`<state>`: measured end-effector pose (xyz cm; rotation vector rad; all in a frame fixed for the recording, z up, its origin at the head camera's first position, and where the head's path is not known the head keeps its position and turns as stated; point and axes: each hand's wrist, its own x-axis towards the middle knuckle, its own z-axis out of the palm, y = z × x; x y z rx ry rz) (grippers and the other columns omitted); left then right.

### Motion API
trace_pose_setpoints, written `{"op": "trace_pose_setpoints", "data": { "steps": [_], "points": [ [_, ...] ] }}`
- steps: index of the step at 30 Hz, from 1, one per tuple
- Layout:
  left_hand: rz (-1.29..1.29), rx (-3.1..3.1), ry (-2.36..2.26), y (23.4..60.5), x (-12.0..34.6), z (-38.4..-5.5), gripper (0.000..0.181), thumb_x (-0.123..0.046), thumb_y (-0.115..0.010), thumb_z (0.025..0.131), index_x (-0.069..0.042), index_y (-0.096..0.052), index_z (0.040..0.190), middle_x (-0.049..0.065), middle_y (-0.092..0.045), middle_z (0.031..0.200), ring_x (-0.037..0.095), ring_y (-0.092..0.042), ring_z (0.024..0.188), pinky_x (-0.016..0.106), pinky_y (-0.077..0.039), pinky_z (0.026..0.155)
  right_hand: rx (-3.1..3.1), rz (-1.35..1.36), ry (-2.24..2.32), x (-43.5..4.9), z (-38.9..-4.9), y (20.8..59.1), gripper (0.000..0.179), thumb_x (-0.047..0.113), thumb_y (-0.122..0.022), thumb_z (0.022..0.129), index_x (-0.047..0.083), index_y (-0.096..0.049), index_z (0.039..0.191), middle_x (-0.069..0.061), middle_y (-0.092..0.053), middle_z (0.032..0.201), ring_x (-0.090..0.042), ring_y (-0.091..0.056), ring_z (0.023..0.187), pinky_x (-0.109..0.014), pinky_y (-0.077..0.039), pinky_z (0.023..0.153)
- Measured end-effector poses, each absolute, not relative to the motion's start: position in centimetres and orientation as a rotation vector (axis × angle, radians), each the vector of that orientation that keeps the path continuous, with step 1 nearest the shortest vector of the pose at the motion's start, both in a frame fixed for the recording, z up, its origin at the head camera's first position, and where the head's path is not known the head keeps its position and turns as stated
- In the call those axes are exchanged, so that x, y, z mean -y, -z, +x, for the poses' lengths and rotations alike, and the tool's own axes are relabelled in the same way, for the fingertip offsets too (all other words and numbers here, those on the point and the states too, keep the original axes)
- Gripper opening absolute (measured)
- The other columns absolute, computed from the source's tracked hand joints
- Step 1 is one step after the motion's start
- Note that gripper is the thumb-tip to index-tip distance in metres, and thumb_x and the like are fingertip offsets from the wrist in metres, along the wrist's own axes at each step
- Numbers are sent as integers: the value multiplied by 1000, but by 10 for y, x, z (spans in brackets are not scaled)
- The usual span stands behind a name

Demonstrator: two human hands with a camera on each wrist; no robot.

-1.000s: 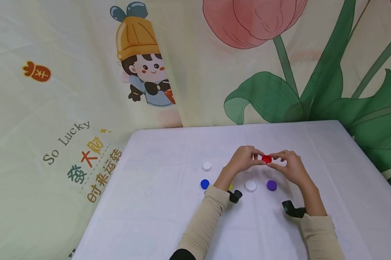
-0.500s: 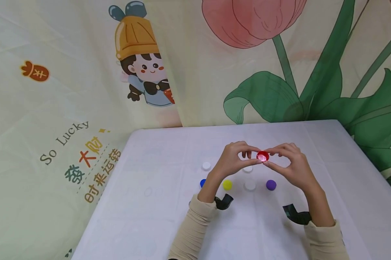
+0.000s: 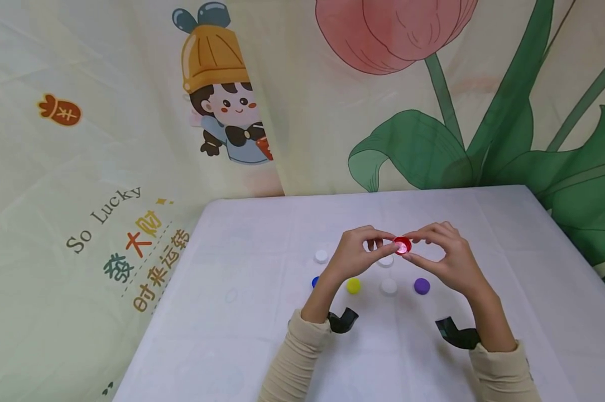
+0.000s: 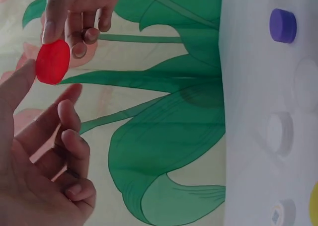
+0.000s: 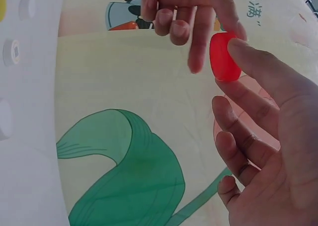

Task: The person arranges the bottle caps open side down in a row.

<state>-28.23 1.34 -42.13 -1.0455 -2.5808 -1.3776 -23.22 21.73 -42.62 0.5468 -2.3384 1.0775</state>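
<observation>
A round red cap [image 3: 402, 245] is held up above the table, its hollow shiny side showing in the head view. My right hand [image 3: 450, 257] pinches it between thumb and index finger, as the right wrist view shows. The thumb of my left hand [image 3: 355, 254] touches the cap from the other side. In the left wrist view the left index finger [image 4: 59, 109] stands apart from the cap [image 4: 52, 62], and the other left fingers are loosely bent. Beneath the hands a white cap [image 3: 385, 262] is partly hidden by my left hand.
On the white-covered table [image 3: 262, 346] lie a purple cap [image 3: 422, 286], a yellow cap [image 3: 353, 286], a white cap [image 3: 389, 287] and another white one [image 3: 321, 256]. My left forearm partly covers a blue cap [image 3: 315, 282]. A printed cloth [image 3: 312, 139] hangs behind.
Both hands have moved a little left with the red cap. Its hollow side has turned into view. The left index finger no longer presses it; the yellow cap is now uncovered.
</observation>
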Motion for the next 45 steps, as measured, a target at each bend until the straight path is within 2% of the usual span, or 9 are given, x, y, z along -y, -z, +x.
{"op": "trace_pose_setpoints", "data": {
  "steps": [8,18,23,29,34,40,45],
  "points": [
    [-870,2722,1702,425,-12,-282,26,-37,-64,81,-15,-71,93,-8,-63,80,10,-54,74,23,-45,61,2335,574,-1093,-217,-235,429,36,16,-81,64,15,-68,97,6,-59,89,-11,-44,87,-33,-34,70],
    [-781,2712,1805,429,-13,-281,23,-35,-66,79,-16,-71,91,-7,-63,81,12,-53,76,24,-45,61,2350,568,-1109,-216,-235,432,40,16,-82,63,15,-67,100,5,-60,91,-8,-43,87,-34,-35,70],
    [-814,2657,1680,430,-14,-281,24,-35,-67,79,-15,-72,91,-8,-61,78,10,-52,72,22,-45,59,2406,526,-1143,-215,-235,434,38,20,-79,67,16,-65,102,1,-62,92,-9,-43,87,-35,-37,69],
    [-974,2509,1420,431,-13,-281,23,-30,-68,78,-12,-71,91,-6,-59,71,9,-49,68,20,-43,57,2523,437,-1177,-215,-238,439,19,26,-67,81,12,-67,95,0,-62,91,-15,-45,85,-36,-40,66],
    [-1090,2384,1203,433,-12,-283,23,-28,-70,77,-12,-71,94,-5,-59,70,11,-50,69,19,-41,60,2561,430,-1256,-215,-239,440,21,24,-56,89,7,-68,91,-5,-63,92,-19,-50,88,-42,-45,71],
    [-1147,2284,1009,432,-9,-282,21,-29,-70,78,-15,-72,93,-7,-60,69,7,-47,70,15,-38,63,2569,417,-1323,-214,-238,438,24,26,-53,90,6,-68,92,-5,-63,92,-18,-50,90,-48,-42,76],
    [-1172,2253,945,431,-8,-281,20,-28,-70,77,-15,-72,92,-9,-60,68,4,-46,70,13,-36,65,2578,401,-1343,-213,-239,439,22,27,-55,89,9,-68,90,-3,-63,90,-16,-49,90,-43,-39,76]
  ]
}}
